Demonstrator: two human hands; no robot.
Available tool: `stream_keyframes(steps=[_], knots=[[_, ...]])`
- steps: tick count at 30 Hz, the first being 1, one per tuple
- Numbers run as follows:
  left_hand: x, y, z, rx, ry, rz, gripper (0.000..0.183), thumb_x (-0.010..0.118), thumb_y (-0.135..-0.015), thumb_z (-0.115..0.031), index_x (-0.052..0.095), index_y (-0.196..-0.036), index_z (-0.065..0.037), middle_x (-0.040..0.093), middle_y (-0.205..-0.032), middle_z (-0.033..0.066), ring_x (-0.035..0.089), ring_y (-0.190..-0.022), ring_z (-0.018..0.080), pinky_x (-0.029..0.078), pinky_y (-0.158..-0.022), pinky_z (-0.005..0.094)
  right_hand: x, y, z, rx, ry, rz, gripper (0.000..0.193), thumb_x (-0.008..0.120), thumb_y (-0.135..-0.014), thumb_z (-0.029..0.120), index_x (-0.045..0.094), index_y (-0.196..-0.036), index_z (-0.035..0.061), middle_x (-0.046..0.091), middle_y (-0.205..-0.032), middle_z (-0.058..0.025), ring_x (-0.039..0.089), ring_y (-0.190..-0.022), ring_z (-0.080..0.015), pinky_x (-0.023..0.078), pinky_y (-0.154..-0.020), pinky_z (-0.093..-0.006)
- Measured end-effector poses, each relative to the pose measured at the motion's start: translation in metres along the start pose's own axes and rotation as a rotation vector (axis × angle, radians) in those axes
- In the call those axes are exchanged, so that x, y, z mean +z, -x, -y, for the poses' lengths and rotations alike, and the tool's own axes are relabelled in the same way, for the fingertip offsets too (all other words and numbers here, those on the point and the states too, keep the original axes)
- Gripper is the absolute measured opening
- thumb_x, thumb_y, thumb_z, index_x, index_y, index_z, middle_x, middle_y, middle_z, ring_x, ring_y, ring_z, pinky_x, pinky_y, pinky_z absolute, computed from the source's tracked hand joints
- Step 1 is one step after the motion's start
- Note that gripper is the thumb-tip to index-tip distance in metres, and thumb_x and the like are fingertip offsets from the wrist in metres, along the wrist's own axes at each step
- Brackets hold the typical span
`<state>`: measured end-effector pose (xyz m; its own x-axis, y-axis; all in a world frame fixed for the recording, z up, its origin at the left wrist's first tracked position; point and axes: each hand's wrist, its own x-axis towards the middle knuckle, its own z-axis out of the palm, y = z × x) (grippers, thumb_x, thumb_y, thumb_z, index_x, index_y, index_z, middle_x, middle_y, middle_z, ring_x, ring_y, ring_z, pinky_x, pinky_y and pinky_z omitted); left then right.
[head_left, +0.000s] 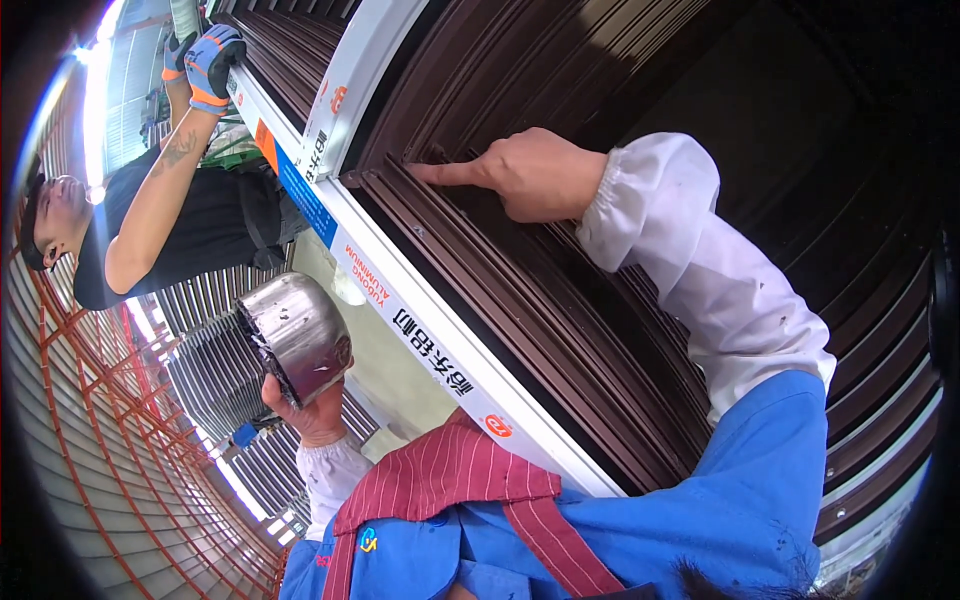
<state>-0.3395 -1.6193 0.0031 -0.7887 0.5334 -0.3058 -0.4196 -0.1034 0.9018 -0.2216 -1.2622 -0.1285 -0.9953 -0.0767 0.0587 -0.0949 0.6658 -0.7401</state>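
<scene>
My left hand (pixel 318 415) grips a shiny steel bowl (pixel 305 325), tilted, with dark bits clinging to its rim and side. Its contents are mostly hidden from here. Stretched out to the left, the index finger of my right hand (pixel 540 178) touches the dark brown metal profiles (pixel 520 325) near a corner. The other fingers of that hand are curled, and I see nothing held in them. White covering strips (pixel 400 325) with printing run along the profiles' outer edges and meet close to that fingertip.
At the upper left, a co-worker in a dark shirt (pixel 215 215) has a gloved hand (pixel 212 68) on the far end of the frame. Stacked long profiles (pixel 215 370) lie beyond the bowl. Ribbed dark profiles (pixel 870 400) extend along the right.
</scene>
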Motion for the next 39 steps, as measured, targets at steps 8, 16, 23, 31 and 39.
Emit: stream_keyframes(steps=[8,16,23,31,39], knots=[[0.002,-0.005,-0.001,-0.034,0.012,0.07,0.074,0.066,-0.076,-0.049,0.041,-0.137,-0.015,0.045,-0.136,0.0139,0.046,-0.122,0.0359,0.047,-0.091,0.0532,0.013,0.003,-0.006,-0.095,0.051,-0.142,0.082,0.051,-0.073,-0.001,0.027,-0.146,0.0288,0.063,-0.076,-0.0149,0.064,-0.065,-0.0296,0.051,-0.059,-0.0382],[-0.001,-0.007,-0.003,-0.056,0.029,0.116,0.074,0.067,-0.076,-0.049,0.04,-0.138,-0.016,0.044,-0.137,0.0138,0.044,-0.124,0.0357,0.044,-0.094,0.0552,0.015,0.007,0.009,0.051,0.532,-0.275,0.071,0.051,-0.086,0.016,0.02,-0.147,0.0344,0.059,-0.073,-0.0085,0.063,-0.056,-0.0177,0.045,-0.043,-0.0287],[-0.001,-0.005,-0.004,-0.041,0.004,0.123,0.073,0.065,-0.077,-0.05,0.04,-0.137,-0.017,0.044,-0.137,0.0139,0.044,-0.125,0.0361,0.043,-0.096,0.0564,0.016,0.013,0.01,0.072,0.339,-0.293,0.072,0.056,-0.08,0.012,0.03,-0.145,0.0281,0.06,-0.077,-0.0094,0.062,-0.053,-0.0208,0.045,-0.043,-0.0308],[0.001,-0.002,0.002,0.025,0.01,-0.022,0.072,0.063,-0.078,-0.052,0.042,-0.136,-0.015,0.047,-0.134,0.014,0.049,-0.119,0.0362,0.05,-0.086,0.0536,0.018,0.019,0.015,0.075,0.178,-0.29,0.064,0.057,-0.074,0.006,0.046,-0.136,0.0133,0.066,-0.078,-0.0115,0.064,-0.061,-0.026,0.051,-0.056,-0.0351],[0.004,-0.002,0.006,0.014,0.036,-0.041,0.074,0.064,-0.078,-0.052,0.041,-0.137,-0.014,0.047,-0.133,0.0155,0.05,-0.117,0.0377,0.052,-0.082,0.053,0.01,0.006,0.015,0.105,0.141,-0.151,0.079,0.056,-0.065,0.002,0.042,-0.14,0.0222,0.064,-0.073,-0.0132,0.062,-0.061,-0.0294,0.049,-0.055,-0.0372]])
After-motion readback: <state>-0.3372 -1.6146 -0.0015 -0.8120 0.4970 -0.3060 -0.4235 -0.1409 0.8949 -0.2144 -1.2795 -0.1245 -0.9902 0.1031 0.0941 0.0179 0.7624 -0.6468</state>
